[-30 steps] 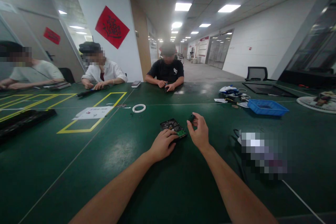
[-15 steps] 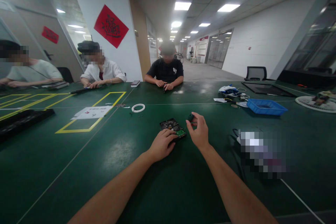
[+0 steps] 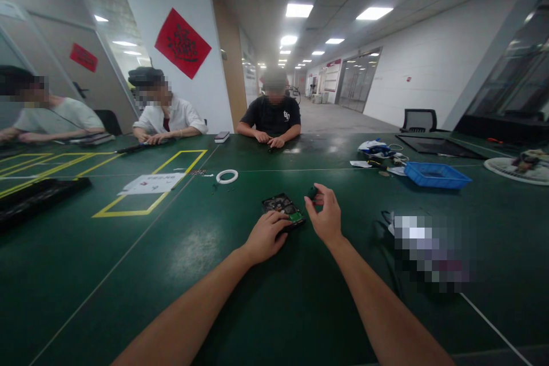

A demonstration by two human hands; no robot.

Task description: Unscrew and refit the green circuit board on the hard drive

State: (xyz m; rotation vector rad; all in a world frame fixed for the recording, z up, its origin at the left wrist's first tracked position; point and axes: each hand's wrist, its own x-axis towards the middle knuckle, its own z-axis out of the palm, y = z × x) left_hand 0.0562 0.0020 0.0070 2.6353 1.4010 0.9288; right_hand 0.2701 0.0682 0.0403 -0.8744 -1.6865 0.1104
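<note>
A hard drive (image 3: 282, 204) with a green circuit board lies on the green table in front of me. My left hand (image 3: 269, 234) grips its near edge, fingers over the top and thumb beside it, hiding that corner. Just right of the drive, raised a little, my right hand (image 3: 325, 214) pinches a small dark rounded object (image 3: 311, 192) between thumb and fingers. Its exact kind is hard to make out. Tiny dark bits, perhaps screws, lie beyond the drive, near a white ring (image 3: 227, 176).
A blue tray (image 3: 437, 176) stands at the right, with cables and small parts (image 3: 377, 150) behind it. A blurred-out item (image 3: 429, 251) lies nearer. On the left are a paper sheet (image 3: 152, 183) and a long black part (image 3: 38, 203). Several people sit across the table.
</note>
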